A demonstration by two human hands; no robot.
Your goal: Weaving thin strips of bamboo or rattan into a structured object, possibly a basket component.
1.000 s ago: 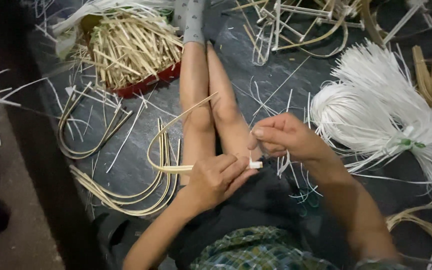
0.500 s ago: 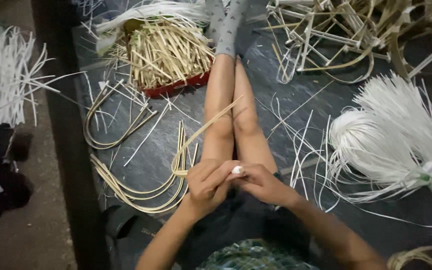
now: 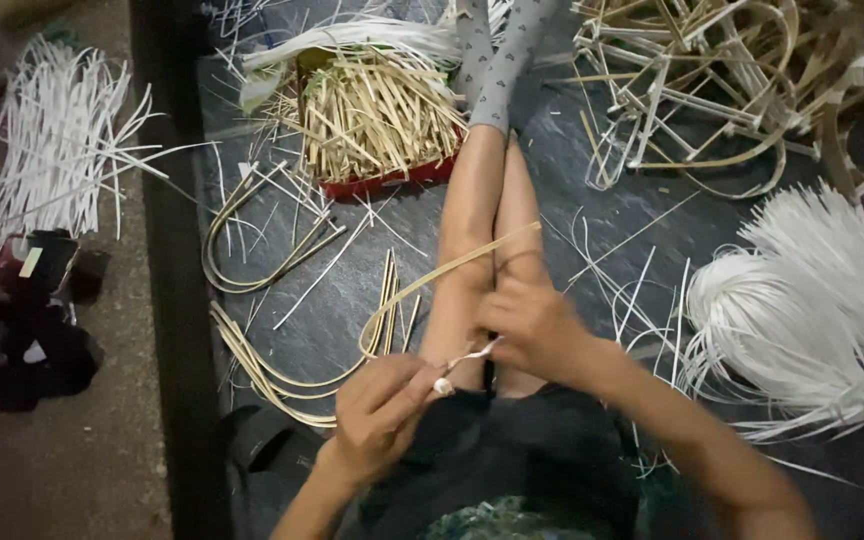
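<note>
A red tray of cut cane sticks [image 3: 377, 115] sits beyond the outstretched legs, a bundle of white strips [image 3: 802, 310] lies to the right, and bent cane loops [image 3: 262, 250] lie on the dark floor mat [image 3: 352, 310] to the left. Left hand [image 3: 384, 405] is closed, pinching a thin white strip [image 3: 472, 353] over the lap. Right hand [image 3: 532, 320] is closed on the strip's other end and touches a curved cane splint [image 3: 432, 280] arching over the knees.
</note>
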